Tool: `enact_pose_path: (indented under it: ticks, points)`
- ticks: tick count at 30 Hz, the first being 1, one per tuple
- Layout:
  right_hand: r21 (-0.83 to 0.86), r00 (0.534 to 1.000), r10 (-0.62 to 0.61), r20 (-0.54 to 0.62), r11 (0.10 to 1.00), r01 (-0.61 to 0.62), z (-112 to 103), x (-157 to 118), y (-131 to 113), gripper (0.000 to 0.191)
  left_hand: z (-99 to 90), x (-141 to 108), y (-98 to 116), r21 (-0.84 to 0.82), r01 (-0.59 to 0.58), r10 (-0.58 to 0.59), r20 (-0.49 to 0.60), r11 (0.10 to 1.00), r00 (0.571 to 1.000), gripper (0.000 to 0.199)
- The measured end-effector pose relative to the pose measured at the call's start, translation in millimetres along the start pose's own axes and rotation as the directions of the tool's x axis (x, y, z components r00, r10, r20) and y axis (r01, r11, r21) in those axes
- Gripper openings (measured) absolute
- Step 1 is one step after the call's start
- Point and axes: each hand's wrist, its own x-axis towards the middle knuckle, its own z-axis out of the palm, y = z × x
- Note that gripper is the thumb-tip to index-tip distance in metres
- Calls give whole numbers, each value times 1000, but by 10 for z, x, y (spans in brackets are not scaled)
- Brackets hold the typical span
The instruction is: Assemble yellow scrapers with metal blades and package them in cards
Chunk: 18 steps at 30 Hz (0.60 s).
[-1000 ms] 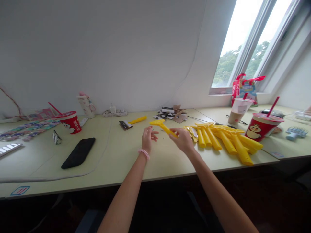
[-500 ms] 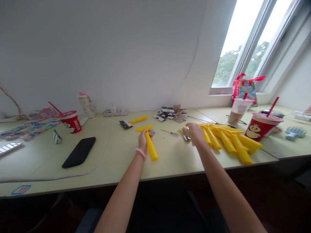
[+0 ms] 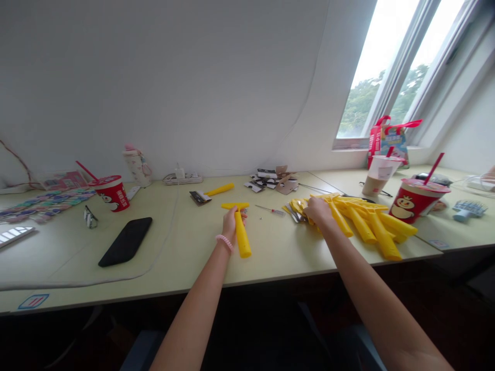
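Note:
My left hand (image 3: 230,225) is closed around a yellow plastic T-shaped scraper handle (image 3: 243,239), its wide head pointing away from me and its grip toward me. My right hand (image 3: 317,210) reaches into the left end of a pile of yellow scraper handles (image 3: 361,225). Its fingers are bent down among small metal and yellow pieces (image 3: 296,210), and what they grip is hidden. Between the hands lies a screwdriver (image 3: 276,211) with a clear handle. Small screws (image 3: 244,211) show partly behind my left hand.
A scraper (image 3: 211,194) with a dark covered head lies farther back, beside a heap of card sleeves (image 3: 273,180). A black phone (image 3: 126,241) and a red cup (image 3: 112,193) are on the left. Another red cup (image 3: 415,201) and a milky drink (image 3: 381,175) stand behind the pile.
My right hand has shifted right, from the metal pieces into the edge of the pile, uncovering more of those pieces. My left hand has moved slightly right with the scraper handle, which has turned more upright.

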Motion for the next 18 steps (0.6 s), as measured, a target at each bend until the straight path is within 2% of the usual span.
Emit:
enact_pose_path:
  ticks: [6, 18]
  points:
    - [-45, 998, 26, -49, 999, -28, 39, -17, -78, 30, 4, -4, -1, -9, 2, -2, 13, 1000, 1000, 19]
    - [-27, 999, 9, -36, 1000, -9, 14, -123, -156, 28, -4, 1, -7, 10, 12, -12, 50, 1000, 999, 22]
